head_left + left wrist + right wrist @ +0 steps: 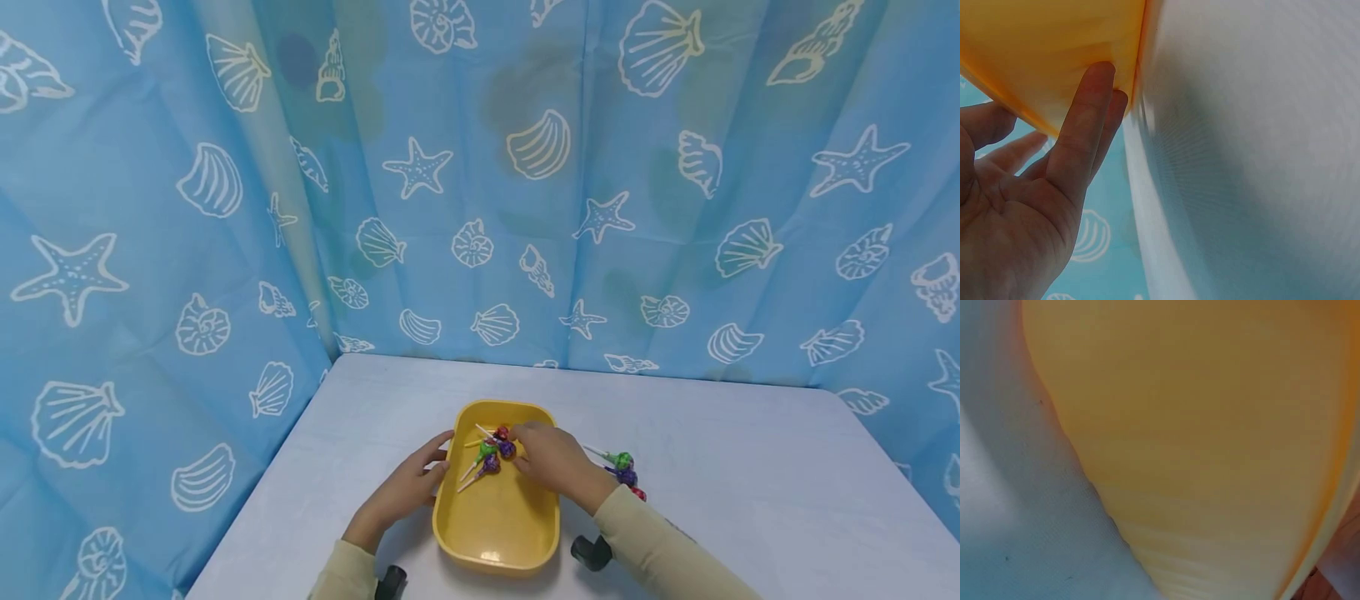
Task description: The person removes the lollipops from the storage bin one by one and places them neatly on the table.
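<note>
A yellow plastic tray sits on the white table, with several wrapped lollipops in its far half. My left hand is at the tray's left side. In the left wrist view its straight fingers lie along the outer wall, with the thumb near the rim. My right hand reaches over the right rim, fingertips right beside a purple lollipop and a red one; I cannot tell whether it pinches one. The right wrist view shows only the tray's outer wall, not the hand.
More lollipops, with green, purple and red wrappers, lie on the table right of the tray, partly behind the right forearm. A blue shell-print curtain hangs behind and left of the table.
</note>
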`<control>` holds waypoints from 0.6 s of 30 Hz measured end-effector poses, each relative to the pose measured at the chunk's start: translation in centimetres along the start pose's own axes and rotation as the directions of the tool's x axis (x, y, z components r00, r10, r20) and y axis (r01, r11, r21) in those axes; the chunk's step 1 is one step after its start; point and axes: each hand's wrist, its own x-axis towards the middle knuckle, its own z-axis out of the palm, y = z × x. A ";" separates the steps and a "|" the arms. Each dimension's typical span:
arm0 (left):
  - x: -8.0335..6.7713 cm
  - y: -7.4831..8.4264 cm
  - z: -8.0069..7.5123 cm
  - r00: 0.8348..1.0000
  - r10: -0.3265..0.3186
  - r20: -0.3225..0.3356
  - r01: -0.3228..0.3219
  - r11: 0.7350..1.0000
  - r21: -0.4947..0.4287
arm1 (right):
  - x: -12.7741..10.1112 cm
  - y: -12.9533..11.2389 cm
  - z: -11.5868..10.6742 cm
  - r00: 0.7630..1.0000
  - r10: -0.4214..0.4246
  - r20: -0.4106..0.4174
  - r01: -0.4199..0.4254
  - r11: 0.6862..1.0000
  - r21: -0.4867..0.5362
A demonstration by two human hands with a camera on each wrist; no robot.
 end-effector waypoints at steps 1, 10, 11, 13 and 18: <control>0.0 0.0 0.0 1.000 0.000 -0.001 0.000 1.000 0.002 | 0.1 0.0 0.0 1.000 -0.002 0.001 0.003 1.000 -0.010; -0.1 -0.1 0.0 1.000 0.008 -0.002 -0.008 1.000 0.017 | 0.8 0.1 0.6 1.000 -0.024 0.004 0.024 0.999 -0.042; -0.1 -0.1 0.0 1.000 0.009 -0.001 -0.009 1.000 0.020 | 0.8 0.1 0.7 1.000 -0.025 0.006 0.026 0.998 -0.051; -0.1 -0.1 0.0 1.000 0.011 -0.004 -0.011 1.000 0.024 | 1.0 0.1 0.9 1.000 -0.028 0.008 0.029 0.998 -0.063; -0.1 0.0 0.0 1.000 0.020 -0.012 -0.019 0.999 0.034 | 1.5 0.1 1.3 0.999 -0.042 0.008 0.043 0.994 -0.097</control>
